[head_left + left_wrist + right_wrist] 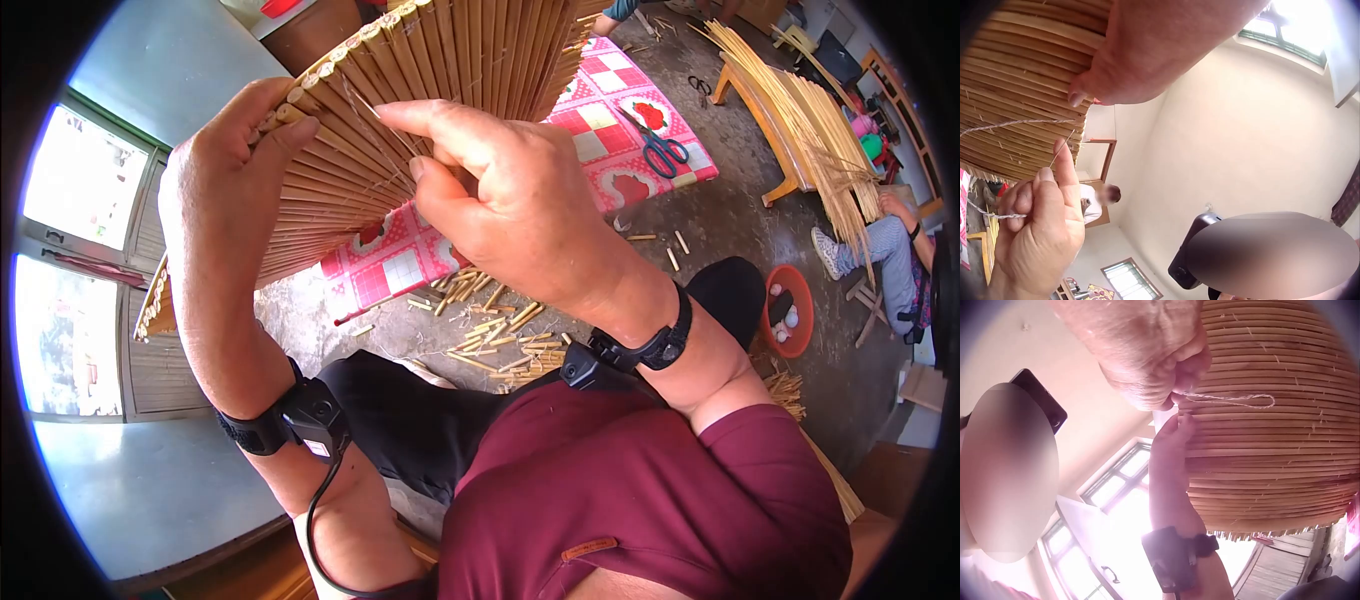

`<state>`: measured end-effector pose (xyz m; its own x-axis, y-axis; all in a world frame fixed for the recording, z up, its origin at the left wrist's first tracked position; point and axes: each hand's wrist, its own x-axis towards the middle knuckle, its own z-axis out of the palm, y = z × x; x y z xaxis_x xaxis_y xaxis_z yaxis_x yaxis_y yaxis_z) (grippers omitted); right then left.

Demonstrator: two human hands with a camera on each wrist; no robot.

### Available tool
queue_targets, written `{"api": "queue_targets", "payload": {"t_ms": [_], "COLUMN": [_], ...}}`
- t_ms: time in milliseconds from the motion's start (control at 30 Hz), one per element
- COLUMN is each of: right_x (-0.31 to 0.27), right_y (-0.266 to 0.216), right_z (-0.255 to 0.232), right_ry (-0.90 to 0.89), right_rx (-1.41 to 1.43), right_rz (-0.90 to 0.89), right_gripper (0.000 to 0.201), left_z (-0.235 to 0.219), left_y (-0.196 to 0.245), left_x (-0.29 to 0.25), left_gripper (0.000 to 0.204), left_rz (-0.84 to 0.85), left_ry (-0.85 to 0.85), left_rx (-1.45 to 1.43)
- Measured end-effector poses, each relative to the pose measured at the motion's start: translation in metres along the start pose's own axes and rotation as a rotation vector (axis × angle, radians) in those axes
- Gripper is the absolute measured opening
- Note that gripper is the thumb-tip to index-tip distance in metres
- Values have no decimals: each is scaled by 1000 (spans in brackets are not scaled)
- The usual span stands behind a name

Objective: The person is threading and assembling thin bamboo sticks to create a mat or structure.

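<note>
A curved mat of thin reed stalks, stitched side by side with twine, rises in front of me. My left hand grips its edge at the left, thumb on the near face. Close to that edge my right hand pinches a thin needle between thumb and index finger, its tip right at the stalks in the left wrist view. A strand of twine lies across the stalks there; in the right wrist view it forms a loop. The left hand's other fingers are hidden behind the mat in the head view.
Scissors lie on a pink checked cloth beyond my hands. Cut reed pieces litter the floor below. To the right are an orange basin, a wooden bench with long reeds, and a seated person.
</note>
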<state>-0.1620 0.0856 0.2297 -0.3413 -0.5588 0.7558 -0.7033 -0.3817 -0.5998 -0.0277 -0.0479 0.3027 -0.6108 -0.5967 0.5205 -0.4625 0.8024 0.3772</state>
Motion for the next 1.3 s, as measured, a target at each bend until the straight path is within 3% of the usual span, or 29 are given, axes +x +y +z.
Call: {"api": "queue_targets", "payload": {"t_ms": [367, 767, 900, 1167, 1300], "right_x": [5, -5, -3, -5, -13], "right_y": [-4, -3, -7, -9, -8], "right_z": [7, 12, 8, 5, -2], "right_ry": [-4, 37, 11, -9, -22], "right_rx": [-49, 16, -24, 44, 103], "right_rz": [-29, -31, -67, 29, 63], "right_gripper": [24, 41, 32, 32, 31], "left_z": [1, 4, 4, 9, 7], "left_y": [4, 8, 9, 14, 36], "left_x": [-10, -18, -20, -25, -44], "left_gripper": [22, 23, 23, 23, 28], "left_rz": [13, 26, 27, 35, 70], "left_ry": [34, 34, 38, 67, 52], "left_rx": [87, 103, 107, 200, 325]}}
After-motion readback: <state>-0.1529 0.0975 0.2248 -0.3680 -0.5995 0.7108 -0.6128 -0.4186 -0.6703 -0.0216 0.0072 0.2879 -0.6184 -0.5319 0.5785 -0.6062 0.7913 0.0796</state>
